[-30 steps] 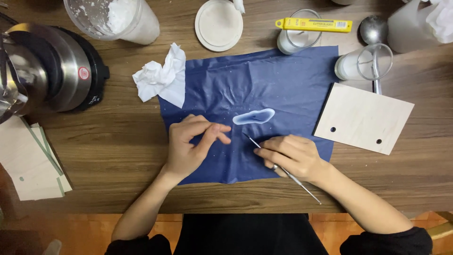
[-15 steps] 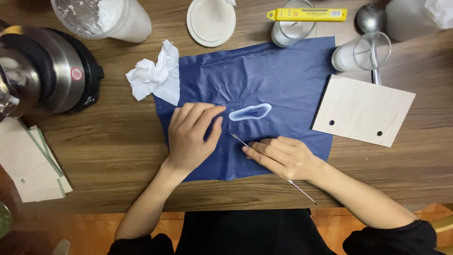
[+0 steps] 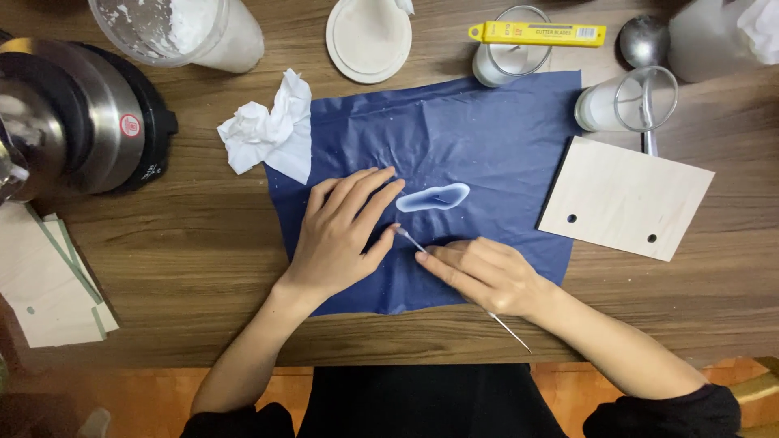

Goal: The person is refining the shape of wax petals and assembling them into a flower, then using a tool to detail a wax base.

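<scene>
Pale wax blob [image 3: 433, 197] just beyond flat left fingers [image 3: 357, 195]; right fingers [image 3: 454, 264] clamped on thin tool [image 3: 412, 242].

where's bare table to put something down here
Bare wood lies between the steel pot and the blue sheet, below the crumpled tissue, and along the near edge under the plywood board. The far edge is crowded with jars and the yellow cutter.

Warm, even light; sharp focus
</scene>
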